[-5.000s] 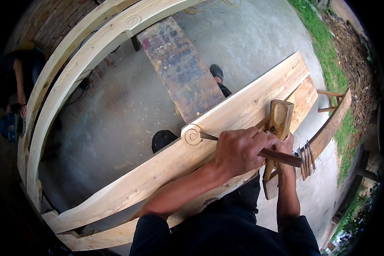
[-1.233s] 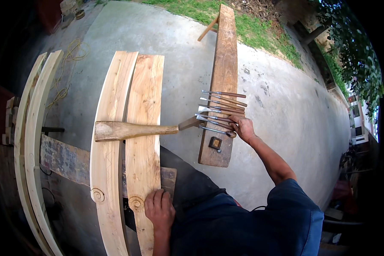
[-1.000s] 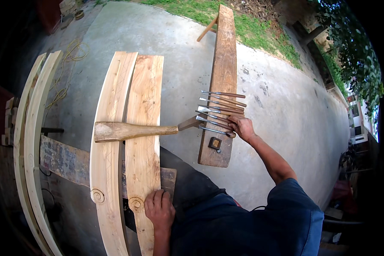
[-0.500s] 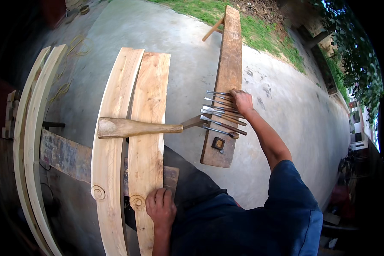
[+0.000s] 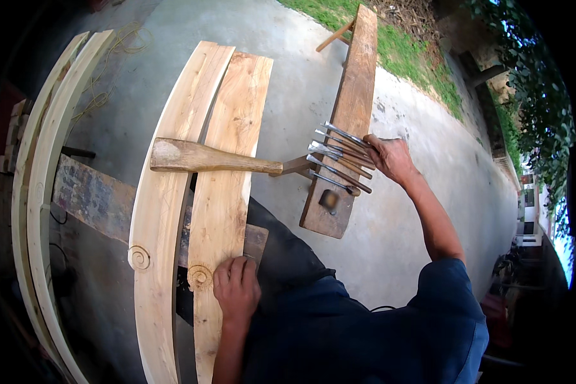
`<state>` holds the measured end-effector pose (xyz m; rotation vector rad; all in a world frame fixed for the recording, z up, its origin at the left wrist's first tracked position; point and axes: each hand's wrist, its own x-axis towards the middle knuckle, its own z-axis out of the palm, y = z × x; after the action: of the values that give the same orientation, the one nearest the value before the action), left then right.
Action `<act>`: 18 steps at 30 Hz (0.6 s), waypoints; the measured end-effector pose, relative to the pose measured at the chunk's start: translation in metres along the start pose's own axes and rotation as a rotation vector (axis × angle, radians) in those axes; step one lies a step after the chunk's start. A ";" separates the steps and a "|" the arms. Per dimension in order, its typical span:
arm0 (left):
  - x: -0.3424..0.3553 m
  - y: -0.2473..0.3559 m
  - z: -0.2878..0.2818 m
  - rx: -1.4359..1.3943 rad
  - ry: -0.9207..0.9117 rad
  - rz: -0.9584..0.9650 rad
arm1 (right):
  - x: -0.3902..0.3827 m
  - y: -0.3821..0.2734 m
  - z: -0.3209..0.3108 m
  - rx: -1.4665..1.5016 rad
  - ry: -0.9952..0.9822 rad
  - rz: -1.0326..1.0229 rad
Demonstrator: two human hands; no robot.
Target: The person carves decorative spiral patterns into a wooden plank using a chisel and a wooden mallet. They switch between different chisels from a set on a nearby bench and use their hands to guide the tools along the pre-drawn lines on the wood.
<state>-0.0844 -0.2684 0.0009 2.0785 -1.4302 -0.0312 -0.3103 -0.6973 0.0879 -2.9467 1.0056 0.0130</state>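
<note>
Two pale boards (image 5: 227,96) lie side by side, each bearing a spiral carving (image 5: 200,276). A wooden mallet (image 5: 185,155) lies across them. My left hand (image 5: 235,288) rests on the right board beside its spiral, fingers bent and apart, holding nothing visible. My right hand (image 5: 390,157) has its fingers closed on the handle of a chisel (image 5: 349,136) at the far end of a row of several chisels lying across a narrow wooden bench (image 5: 358,70). A small dark square object (image 5: 328,200), blurred, sits on the bench below the row.
At the left stand two long curved timbers (image 5: 70,96) near a paint-stained plank (image 5: 96,198). A yellow cord (image 5: 102,96) lies on the concrete floor (image 5: 441,237) behind them. Grass (image 5: 397,45) borders the far edge, with leafy plants (image 5: 544,128) at the right.
Five seconds ago both hands were on mallet and chisel over a carving; now the mallet lies across the boards. My right hand has moved to the chisel row's far end. The view has turned.
</note>
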 end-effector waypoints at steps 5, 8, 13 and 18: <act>0.000 -0.002 -0.002 -0.038 0.022 0.010 | -0.062 -0.053 -0.048 -0.077 -0.218 -0.113; -0.002 -0.004 -0.001 -0.063 0.035 0.012 | -0.075 -0.060 -0.037 -0.184 -0.301 -0.134; -0.003 -0.005 0.002 -0.092 0.040 0.017 | -0.079 -0.061 -0.010 -0.226 -0.307 -0.152; -0.002 0.000 0.009 -0.094 0.058 -0.001 | -0.081 -0.079 -0.006 -0.298 -0.321 -0.142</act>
<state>-0.0884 -0.2703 -0.0071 1.9883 -1.3673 -0.0372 -0.3255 -0.5855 0.0968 -3.1197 0.8077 0.6642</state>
